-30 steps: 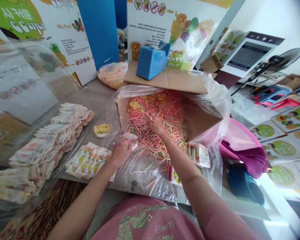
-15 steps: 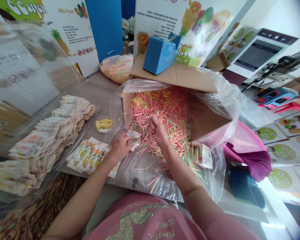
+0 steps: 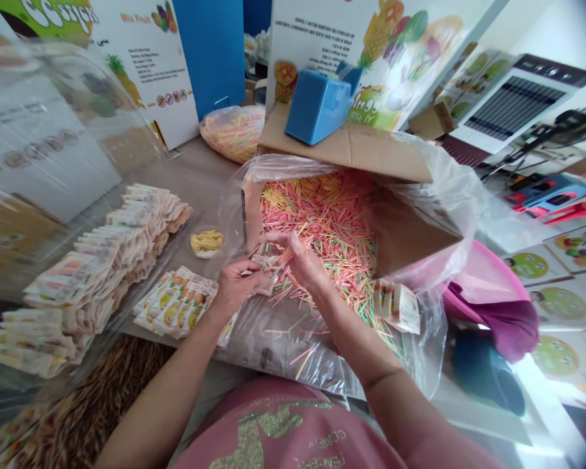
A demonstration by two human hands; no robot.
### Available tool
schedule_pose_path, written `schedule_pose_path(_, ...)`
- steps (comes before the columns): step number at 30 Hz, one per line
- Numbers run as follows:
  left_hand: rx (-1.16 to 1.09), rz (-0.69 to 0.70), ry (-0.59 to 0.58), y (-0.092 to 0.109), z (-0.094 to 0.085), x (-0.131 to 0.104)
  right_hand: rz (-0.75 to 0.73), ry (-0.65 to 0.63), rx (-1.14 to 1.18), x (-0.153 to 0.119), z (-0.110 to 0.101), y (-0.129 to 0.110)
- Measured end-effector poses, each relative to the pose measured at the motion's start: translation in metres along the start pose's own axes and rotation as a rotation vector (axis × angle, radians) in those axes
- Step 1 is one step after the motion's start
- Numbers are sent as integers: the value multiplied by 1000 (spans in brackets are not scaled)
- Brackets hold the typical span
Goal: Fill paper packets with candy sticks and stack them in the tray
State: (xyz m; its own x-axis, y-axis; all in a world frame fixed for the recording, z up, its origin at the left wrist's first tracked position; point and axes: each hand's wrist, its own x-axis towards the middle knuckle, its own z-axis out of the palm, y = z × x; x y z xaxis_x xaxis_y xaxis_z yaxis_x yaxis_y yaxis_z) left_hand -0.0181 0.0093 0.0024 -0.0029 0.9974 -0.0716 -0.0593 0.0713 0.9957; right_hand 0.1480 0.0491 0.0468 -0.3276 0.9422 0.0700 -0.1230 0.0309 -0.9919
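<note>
My left hand (image 3: 237,283) pinches a small clear packet (image 3: 265,277) just in front of the box. Beside it, my right hand (image 3: 303,260) has its fingers closed on a few thin coloured sticks (image 3: 284,256), whose ends point at the packet's mouth. Whether they are inside the packet I cannot tell. Behind both hands, a cardboard box (image 3: 410,238) lined with clear plastic lies on its side, and a heap of pink, yellow and green sticks (image 3: 322,208) spills from it. Flat printed packets (image 3: 176,303) lie fanned out left of my left hand.
Rows of filled packets (image 3: 112,244) stand at the left. A small dish of yellow bands (image 3: 207,242) sits between them and the box. A blue tape dispenser (image 3: 317,104) rests on the box flap. A pink basket (image 3: 493,280) is at the right.
My right hand has moved left from the stick heap to the packet, and sticks now show in its fingers. My left hand still holds the packet.
</note>
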Motion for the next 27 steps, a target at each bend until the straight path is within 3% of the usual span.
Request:
schedule_pose_path(3, -32, 37, 14, -4, 4, 3, 16, -19, 10, 0, 2, 6)
schedule_pose_path(8, 81, 229, 23, -9, 7, 5, -17, -57, -58, -2, 5, -1)
schedule_pose_path(11, -111, 77, 15, -10, 10, 4, -39, -69, -138, -2, 6, -5)
schedule_pose_path(15, -380, -158, -11, -9, 15, 5, -20, 29, -37, 0, 5, -6)
schedule_pose_path(19, -431, -134, -89, -5, 23, 8, -100, 123, 45, 1, 12, -8)
schedule_pose_path(23, -231, 44, -142, -1, 25, 0, -148, 34, -158, -4, 22, 0)
schedule_pose_path(25, -10, 112, -140, 0, 13, -15, -128, -60, -249, -2, 15, 6)
schedule_pose_path(27, 291, 164, -117, -2, -9, -36, -98, -94, -331, 9, -4, 7)
